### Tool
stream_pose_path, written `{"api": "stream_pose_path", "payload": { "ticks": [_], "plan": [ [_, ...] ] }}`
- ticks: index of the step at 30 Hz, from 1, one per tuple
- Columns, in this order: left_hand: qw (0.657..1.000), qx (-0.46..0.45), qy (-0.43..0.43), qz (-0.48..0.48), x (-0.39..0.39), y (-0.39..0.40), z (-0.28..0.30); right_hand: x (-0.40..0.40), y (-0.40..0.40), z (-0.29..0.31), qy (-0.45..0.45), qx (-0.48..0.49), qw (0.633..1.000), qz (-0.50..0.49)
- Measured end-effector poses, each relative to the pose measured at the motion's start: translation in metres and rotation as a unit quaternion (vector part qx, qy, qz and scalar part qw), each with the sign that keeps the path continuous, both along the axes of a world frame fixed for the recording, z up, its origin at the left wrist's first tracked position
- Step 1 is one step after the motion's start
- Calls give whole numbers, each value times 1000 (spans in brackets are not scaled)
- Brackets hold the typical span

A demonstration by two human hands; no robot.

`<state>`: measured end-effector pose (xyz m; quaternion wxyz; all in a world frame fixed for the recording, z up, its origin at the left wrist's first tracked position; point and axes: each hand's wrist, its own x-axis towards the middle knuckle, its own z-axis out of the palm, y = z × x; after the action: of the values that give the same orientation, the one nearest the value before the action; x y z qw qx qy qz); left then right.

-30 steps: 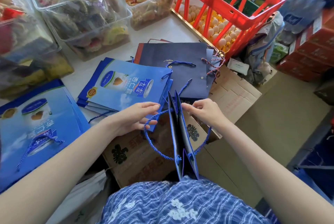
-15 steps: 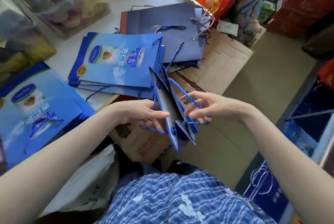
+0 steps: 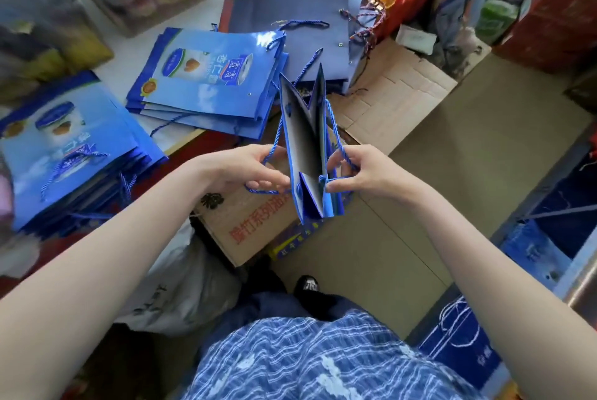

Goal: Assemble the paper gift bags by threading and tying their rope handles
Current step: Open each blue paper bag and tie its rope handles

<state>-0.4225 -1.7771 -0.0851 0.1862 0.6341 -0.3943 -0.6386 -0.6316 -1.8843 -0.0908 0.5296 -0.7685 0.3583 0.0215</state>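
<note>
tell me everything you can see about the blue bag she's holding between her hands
The blue paper bag is held in the air above a cardboard box, seen edge-on, its two glossy blue panels spread in a narrow V with a dark grey inside. A twisted blue rope handle loops out on each side. The left hand pinches the rope on its side, and the right hand pinches the other by a knot at the panel. Any print on the outer faces is hidden.
</note>
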Motion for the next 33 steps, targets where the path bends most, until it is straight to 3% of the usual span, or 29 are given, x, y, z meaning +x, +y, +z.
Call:
{"api": "stream_pose_path", "payload": {
  "ticks": [3, 7, 10, 14, 16, 17, 18, 19, 20, 22, 24, 27, 29, 33],
  "plan": [
    [995, -15, -30, 93, -13, -1, 7, -5, 0, 7, 40, -57, 998, -1],
    [957, -27, 149, 249, -27, -2, 38, -2, 0, 30, -45, -65, 996, -46],
    [939, -26, 237, 246, -37, -4, 57, 5, 8, 50, -132, 21, 989, -64],
    [940, -27, 266, 214, -56, -11, 71, 16, 20, 61, -110, 2, 991, -74],
    [960, -72, 167, 213, -59, -15, 72, 14, 17, 66, -114, -41, 987, -102],
    [969, -133, 44, 201, -55, -16, 70, 10, 14, 69, -116, -68, 986, -101],
    [953, -218, -110, 177, -49, -18, 68, 6, 11, 73, -124, -81, 984, -95],
    [911, -313, -232, 134, -41, -19, 66, 2, 11, 78, -146, -80, 982, -89],
    [868, -391, -296, 77, -35, -21, 63, -1, 12, 83, -180, -71, 977, -91],
    [816, -461, -347, -40, -29, -28, 59, -7, 13, 92, -256, -48, 957, -130],
    [794, -457, -392, -80, -32, -33, 54, -7, 14, 94, -304, -28, 937, -171],
    [790, -460, -399, -68, -39, -31, 44, -6, 11, 86, -327, 51, 904, -272],
    [806, -462, -367, -50, -42, -23, 36, -6, 11, 76, -324, 94, 880, -333],
    [829, -453, -329, -18, -39, -9, 29, -2, 19, 62, -308, 124, 865, -377]
  ]
}}
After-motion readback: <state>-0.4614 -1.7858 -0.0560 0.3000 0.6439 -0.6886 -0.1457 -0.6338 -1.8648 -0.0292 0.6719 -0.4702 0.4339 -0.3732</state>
